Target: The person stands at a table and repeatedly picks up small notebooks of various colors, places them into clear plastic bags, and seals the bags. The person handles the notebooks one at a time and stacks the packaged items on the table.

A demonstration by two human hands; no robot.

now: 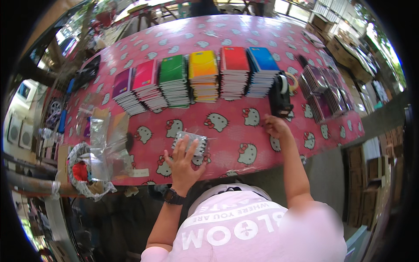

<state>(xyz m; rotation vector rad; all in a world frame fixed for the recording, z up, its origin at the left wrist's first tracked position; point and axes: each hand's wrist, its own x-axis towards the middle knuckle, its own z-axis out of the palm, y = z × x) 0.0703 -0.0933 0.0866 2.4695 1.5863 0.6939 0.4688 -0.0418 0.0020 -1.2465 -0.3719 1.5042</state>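
A small clear-plastic-wrapped bundle of spiral notebooks [197,144] lies on the table in front of me. My left hand [185,162] rests on its near left part, fingers spread and flat. Farther right, my right hand [276,126] is just in front of a black tape dispenser [279,98], its fingertips drawn together in a pinch. Whatever they may hold is too small to make out. A row of notebook stacks stands beyond my hands: purple [123,83], pink [145,74], green [173,67], yellow [203,64], red [234,59] and blue [263,60].
Several wrapped notebook bundles [325,91] are piled at the right of the pink patterned table [231,144]. Clear plastic sleeves [109,139] lie at the left edge, near a bag with red inside [80,170]. Cardboard boxes [349,54] stand past the table's right side.
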